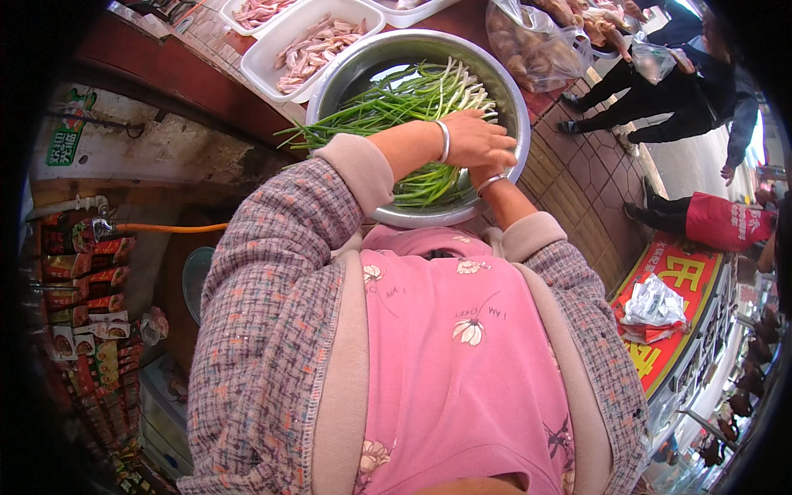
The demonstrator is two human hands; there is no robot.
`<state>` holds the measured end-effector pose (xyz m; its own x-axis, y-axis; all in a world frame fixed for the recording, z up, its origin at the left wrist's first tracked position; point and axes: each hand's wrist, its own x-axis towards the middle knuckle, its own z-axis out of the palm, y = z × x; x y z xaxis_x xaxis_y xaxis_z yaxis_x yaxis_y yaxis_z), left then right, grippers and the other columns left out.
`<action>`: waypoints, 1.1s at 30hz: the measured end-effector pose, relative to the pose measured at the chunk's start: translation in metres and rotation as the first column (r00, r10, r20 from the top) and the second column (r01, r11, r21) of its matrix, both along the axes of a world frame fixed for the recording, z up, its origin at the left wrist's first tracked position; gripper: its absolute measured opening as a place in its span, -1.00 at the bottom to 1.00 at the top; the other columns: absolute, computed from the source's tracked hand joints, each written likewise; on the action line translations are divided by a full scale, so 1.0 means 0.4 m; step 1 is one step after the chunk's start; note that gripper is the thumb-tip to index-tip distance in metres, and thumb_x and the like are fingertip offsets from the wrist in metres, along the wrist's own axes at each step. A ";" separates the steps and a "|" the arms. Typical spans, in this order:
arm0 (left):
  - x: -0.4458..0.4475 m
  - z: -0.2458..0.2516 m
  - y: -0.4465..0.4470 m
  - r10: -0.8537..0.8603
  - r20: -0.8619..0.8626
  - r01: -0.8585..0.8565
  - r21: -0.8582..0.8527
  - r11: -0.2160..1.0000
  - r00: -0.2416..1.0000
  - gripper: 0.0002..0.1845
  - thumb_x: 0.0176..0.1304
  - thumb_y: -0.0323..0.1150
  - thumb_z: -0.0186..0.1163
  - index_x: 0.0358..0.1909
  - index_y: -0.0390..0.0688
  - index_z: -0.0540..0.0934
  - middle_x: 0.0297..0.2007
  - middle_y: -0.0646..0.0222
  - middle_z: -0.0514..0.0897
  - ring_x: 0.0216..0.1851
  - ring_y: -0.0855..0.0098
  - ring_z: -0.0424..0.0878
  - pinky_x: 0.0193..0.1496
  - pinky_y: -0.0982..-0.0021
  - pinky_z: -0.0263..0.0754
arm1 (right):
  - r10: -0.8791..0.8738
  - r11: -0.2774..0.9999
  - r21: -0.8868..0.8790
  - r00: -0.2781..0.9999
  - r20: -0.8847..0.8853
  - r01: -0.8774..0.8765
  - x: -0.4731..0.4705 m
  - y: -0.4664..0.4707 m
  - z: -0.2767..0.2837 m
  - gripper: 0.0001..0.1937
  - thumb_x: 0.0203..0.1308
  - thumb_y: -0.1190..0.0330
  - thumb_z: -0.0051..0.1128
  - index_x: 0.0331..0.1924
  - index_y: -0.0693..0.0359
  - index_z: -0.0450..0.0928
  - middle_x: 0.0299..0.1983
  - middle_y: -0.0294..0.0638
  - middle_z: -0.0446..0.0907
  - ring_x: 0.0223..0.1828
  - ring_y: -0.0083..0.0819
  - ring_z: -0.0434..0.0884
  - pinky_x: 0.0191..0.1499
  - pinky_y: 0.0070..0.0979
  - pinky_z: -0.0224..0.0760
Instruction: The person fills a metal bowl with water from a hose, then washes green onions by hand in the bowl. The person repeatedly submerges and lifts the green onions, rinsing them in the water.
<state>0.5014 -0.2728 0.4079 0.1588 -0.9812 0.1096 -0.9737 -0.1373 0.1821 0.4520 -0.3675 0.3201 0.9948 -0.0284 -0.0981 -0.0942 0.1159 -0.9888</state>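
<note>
A wide metal basin (526, 133) holds water and many green onions (396, 105), their white ends towards the upper right and green tops hanging over the left rim. My left hand (477, 139), with a silver bangle at the wrist, reaches across the onions to the basin's right side, fingers stretched out and palm hidden. Below it my right hand (487, 173), also with a bangle, is mostly covered by the left. The two hands overlap and touch. What either holds underneath is out of sight.
White plastic tubs (252, 71) of pale poultry feet stand beyond the basin. A clear plastic bag (538, 46) and raw poultry (597, 31) lie at upper right. People stand on the paving at right, near a red and yellow sign board (680, 272) with bags on it. Packets hang at left.
</note>
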 end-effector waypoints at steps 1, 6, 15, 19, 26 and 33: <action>-0.002 -0.002 0.014 0.023 -0.091 -0.024 -0.003 1.000 0.996 -0.72 0.27 -0.25 -0.08 0.00 0.12 0.46 0.25 0.36 0.32 0.26 0.25 0.28 0.24 0.14 0.21 | 0.014 0.999 0.041 0.998 -0.062 -0.011 -0.011 -0.005 0.001 -0.86 0.04 0.38 0.22 -0.31 0.22 0.58 -0.47 -0.32 0.59 -0.44 -0.59 0.53 -0.35 -0.65 0.35; 0.094 0.020 0.070 -0.025 -0.811 -0.500 -0.384 0.776 0.584 -0.41 0.36 0.05 -0.23 0.21 -0.19 0.33 0.14 0.16 0.43 0.19 0.28 0.34 0.27 0.38 0.13 | 0.032 0.989 0.151 0.983 -0.182 -0.004 -0.017 -0.011 0.025 -0.84 0.04 0.37 0.22 -0.30 0.23 0.57 -0.47 -0.32 0.58 -0.45 -0.58 0.53 -0.31 -0.64 0.36; 0.042 -0.045 0.062 0.071 -0.836 -0.495 -0.253 0.831 0.545 -0.36 0.35 0.09 -0.25 0.26 -0.20 0.24 0.14 0.02 0.40 0.22 0.21 0.32 0.29 0.35 0.13 | 0.019 1.000 0.028 0.981 -0.191 -0.014 -0.021 -0.007 0.054 -0.82 0.06 0.38 0.22 -0.27 0.27 0.59 -0.47 -0.31 0.60 -0.39 -0.58 0.54 -0.26 -0.64 0.34; 0.066 -0.026 0.067 0.078 -0.915 -0.557 -0.172 0.812 0.396 -0.49 0.34 -0.03 -0.15 0.19 -0.14 0.32 0.02 0.12 0.51 0.07 0.24 0.47 0.13 0.34 0.30 | 0.092 0.995 0.044 0.989 -0.119 -0.087 -0.022 -0.009 0.055 -0.81 0.03 0.39 0.24 -0.28 0.28 0.59 -0.46 -0.32 0.61 -0.41 -0.60 0.54 -0.31 -0.66 0.34; 0.059 -0.032 0.091 -0.009 -0.921 -0.591 -0.257 0.765 0.389 -0.49 0.39 -0.07 -0.17 0.14 -0.26 0.42 0.11 0.25 0.48 0.17 0.40 0.37 0.27 0.42 0.15 | 0.072 0.995 0.077 0.989 -0.132 -0.063 -0.024 -0.015 0.048 -0.84 0.02 0.40 0.24 -0.29 0.24 0.60 -0.45 -0.37 0.59 -0.39 -0.62 0.53 -0.29 -0.66 0.34; 0.027 -0.046 0.096 0.244 -0.820 -0.480 -0.042 0.876 0.518 -0.69 0.29 -0.28 0.06 0.00 -0.18 0.54 -0.15 0.35 0.64 -0.13 0.53 0.54 -0.02 0.52 0.41 | 0.016 0.996 0.088 0.974 -0.227 0.004 -0.030 -0.026 0.019 -0.85 0.05 0.37 0.22 -0.31 0.22 0.59 -0.47 -0.33 0.59 -0.43 -0.58 0.51 -0.32 -0.63 0.32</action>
<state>0.5122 -0.2342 0.3894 0.6308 -0.7755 -0.0266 -0.3092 -0.2826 0.9080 0.4402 -0.3778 0.3277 0.9463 -0.0036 -0.3234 -0.3162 0.1994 -0.9275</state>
